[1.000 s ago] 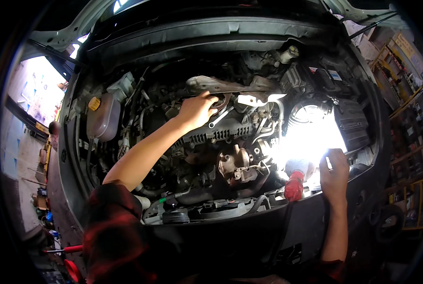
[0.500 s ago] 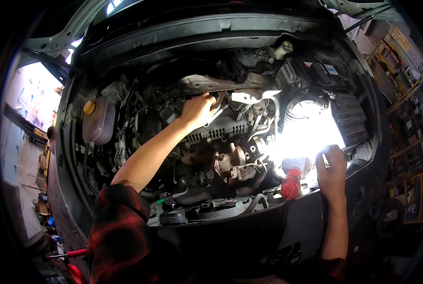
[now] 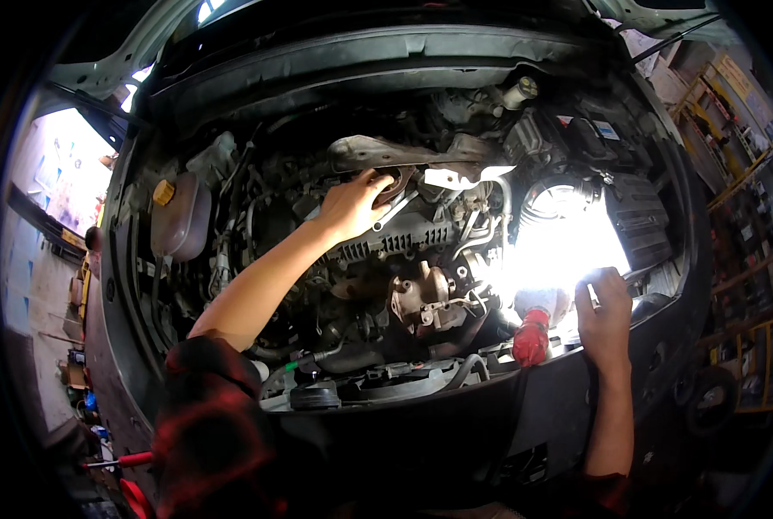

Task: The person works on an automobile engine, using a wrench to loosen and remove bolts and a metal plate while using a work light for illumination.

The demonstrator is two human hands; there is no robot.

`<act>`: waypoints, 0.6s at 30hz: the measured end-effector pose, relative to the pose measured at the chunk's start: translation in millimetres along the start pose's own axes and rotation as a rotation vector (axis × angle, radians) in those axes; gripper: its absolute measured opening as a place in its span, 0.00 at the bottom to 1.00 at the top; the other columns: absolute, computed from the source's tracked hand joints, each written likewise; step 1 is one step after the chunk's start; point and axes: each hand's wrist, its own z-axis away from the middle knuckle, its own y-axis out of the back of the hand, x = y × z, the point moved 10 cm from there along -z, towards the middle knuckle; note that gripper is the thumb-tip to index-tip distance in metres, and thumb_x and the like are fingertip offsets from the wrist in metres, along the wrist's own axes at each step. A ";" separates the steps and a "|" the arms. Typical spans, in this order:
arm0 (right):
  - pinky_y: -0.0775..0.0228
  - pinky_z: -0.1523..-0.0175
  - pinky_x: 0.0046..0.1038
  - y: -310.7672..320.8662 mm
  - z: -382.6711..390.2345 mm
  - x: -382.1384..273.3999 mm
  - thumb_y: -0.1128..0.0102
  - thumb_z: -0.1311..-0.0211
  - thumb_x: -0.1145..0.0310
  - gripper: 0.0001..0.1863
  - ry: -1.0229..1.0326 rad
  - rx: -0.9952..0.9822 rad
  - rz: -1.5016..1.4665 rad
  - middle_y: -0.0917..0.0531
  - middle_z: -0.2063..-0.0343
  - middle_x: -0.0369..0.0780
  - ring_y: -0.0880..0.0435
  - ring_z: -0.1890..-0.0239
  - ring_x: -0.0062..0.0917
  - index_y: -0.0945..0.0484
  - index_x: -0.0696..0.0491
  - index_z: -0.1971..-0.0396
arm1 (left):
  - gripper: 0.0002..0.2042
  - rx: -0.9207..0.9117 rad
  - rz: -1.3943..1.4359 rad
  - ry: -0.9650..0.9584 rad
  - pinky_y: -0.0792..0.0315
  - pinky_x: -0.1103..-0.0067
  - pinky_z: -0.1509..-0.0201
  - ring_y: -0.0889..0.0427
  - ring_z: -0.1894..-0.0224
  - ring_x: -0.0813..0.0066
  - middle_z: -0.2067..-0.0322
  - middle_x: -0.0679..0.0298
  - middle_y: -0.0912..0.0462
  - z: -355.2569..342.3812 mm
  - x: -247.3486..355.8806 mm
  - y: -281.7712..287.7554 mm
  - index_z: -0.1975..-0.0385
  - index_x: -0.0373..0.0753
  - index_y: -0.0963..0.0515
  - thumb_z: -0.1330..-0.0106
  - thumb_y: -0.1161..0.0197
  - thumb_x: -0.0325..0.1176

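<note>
— Steel, bright and thin: that is the wrench we have under our left hand, deep in the engine bay, toward its back edge and a little left of the middle.

— Which way does its long axis lie from our grip?

— It slants from the upper left down to the lower right. The shaft comes out of our fingers toward the right, across the top of the ribbed grey engine cover; the head end sits up under the dull metal heat shield, just at our fingertips.

— So the left hand is the nearer one?

— By far. It is closed around the wrench, knuckles up, fingers curled over it. The forearm runs up from the lower left, the red and black sleeve pushed back above the elbow, the arm stretched nearly straight into the bay.

— And our right hand?

— Well apart, at the front right edge of the bay, beside the glaring work light. It rests on the front panel with the fingers bent; something thin and pale shows by the thumb, but we cannot tell whether we are gripping it. Just left of that hand lies a red thing, perhaps a glove or a handle.
</note>
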 end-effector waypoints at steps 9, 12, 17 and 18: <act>0.34 0.57 0.37 -4.1 3.8 6.0 0.46 0.44 0.77 0.02 -0.030 -0.032 -0.022 0.23 0.71 0.46 0.25 0.65 0.40 0.27 0.59 0.71 | 0.14 -0.140 0.001 -0.050 0.22 0.67 0.62 0.18 0.65 0.57 0.56 0.63 0.22 78.8 -0.7 18.3 0.52 0.42 0.24 0.36 0.42 0.39; 0.33 0.56 0.36 -3.5 5.1 6.7 0.46 0.44 0.78 0.03 -0.042 -0.038 -0.020 0.23 0.70 0.46 0.24 0.64 0.40 0.26 0.59 0.70 | 0.15 -0.168 0.052 -0.064 0.23 0.66 0.62 0.17 0.64 0.56 0.63 0.59 0.18 91.5 12.9 -5.9 0.51 0.42 0.24 0.35 0.42 0.39; 0.32 0.56 0.36 -4.3 4.1 9.6 0.46 0.45 0.79 0.04 -0.067 -0.019 -0.049 0.22 0.70 0.46 0.23 0.64 0.39 0.25 0.59 0.69 | 0.19 -0.027 0.259 0.259 0.27 0.65 0.65 0.18 0.69 0.49 0.76 0.49 0.18 58.2 -12.2 -45.0 0.49 0.32 0.28 0.34 0.40 0.37; 0.32 0.57 0.35 -5.9 3.4 9.1 0.46 0.45 0.79 0.04 -0.066 -0.028 -0.055 0.22 0.70 0.45 0.23 0.64 0.39 0.25 0.60 0.69 | 0.17 0.076 0.244 0.270 0.26 0.68 0.69 0.17 0.75 0.56 0.78 0.52 0.18 53.4 -17.2 -47.4 0.50 0.33 0.27 0.34 0.39 0.37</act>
